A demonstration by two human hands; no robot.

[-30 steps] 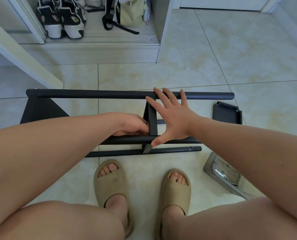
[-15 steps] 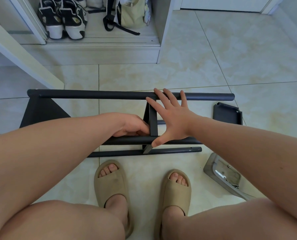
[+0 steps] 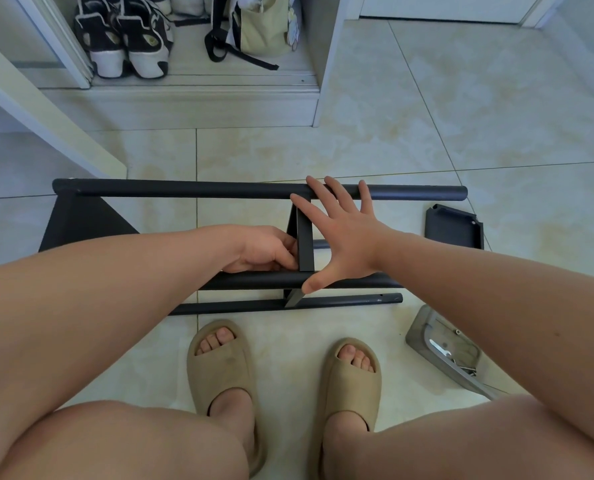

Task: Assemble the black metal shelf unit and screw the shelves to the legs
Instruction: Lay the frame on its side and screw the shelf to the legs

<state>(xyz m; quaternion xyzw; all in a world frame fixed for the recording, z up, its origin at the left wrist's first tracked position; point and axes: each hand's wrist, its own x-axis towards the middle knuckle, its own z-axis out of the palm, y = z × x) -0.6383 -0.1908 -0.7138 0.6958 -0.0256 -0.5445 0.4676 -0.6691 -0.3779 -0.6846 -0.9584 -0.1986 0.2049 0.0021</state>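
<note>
Right hand [image 3: 347, 237] spread wide, fingertips on far leg [image 3: 184, 189], thumb on near leg [image 3: 254, 280]; left hand [image 3: 268, 249] curled against upright shelf [image 3: 305, 244], can't tell if gripping.

Your left hand [image 3: 268, 251] curls its fingertips against the narrow upright black metal shelf plate [image 3: 305, 244]; whether they pinch anything cannot be told. Your left forearm [image 3: 133, 282] covers the near part of the large black metal panel [image 3: 77, 223] at left. Your right forearm [image 3: 479, 289] hides part of the grey plastic tray [image 3: 417, 336]; the small metal pieces [image 3: 462, 363] inside are too small to identify. The far edge cuts off the black-and-white shoes [image 3: 122, 39] and the pale green bag [image 3: 264, 29].
</note>
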